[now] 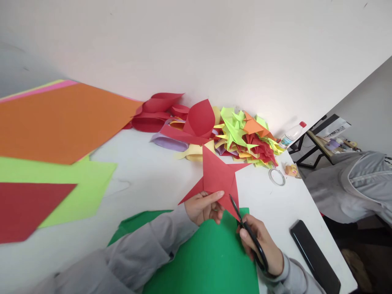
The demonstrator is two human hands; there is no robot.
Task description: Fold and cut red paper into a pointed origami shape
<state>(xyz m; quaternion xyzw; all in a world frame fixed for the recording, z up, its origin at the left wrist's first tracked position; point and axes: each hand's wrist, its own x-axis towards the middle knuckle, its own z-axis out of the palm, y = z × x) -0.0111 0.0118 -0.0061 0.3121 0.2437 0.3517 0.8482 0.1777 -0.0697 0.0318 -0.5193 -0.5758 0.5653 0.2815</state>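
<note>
Through the head view, I see my left hand (206,206) pinching a four-pointed red paper star (219,171), thumb flat on top and fingers curled beneath. The star is held above the white table (147,175), near its middle. My right hand (260,241) is closed around the handles of black metal scissors (254,238); one blade lies over the star's lower point, but I can't tell how far apart the blades stand. A large, curved green paper sheet (208,257) lies below both hands. Beyond the star I see a heap of yellow-green, orange and red folded paper pieces (239,130); a long black case (315,253) rests to the right.
</note>
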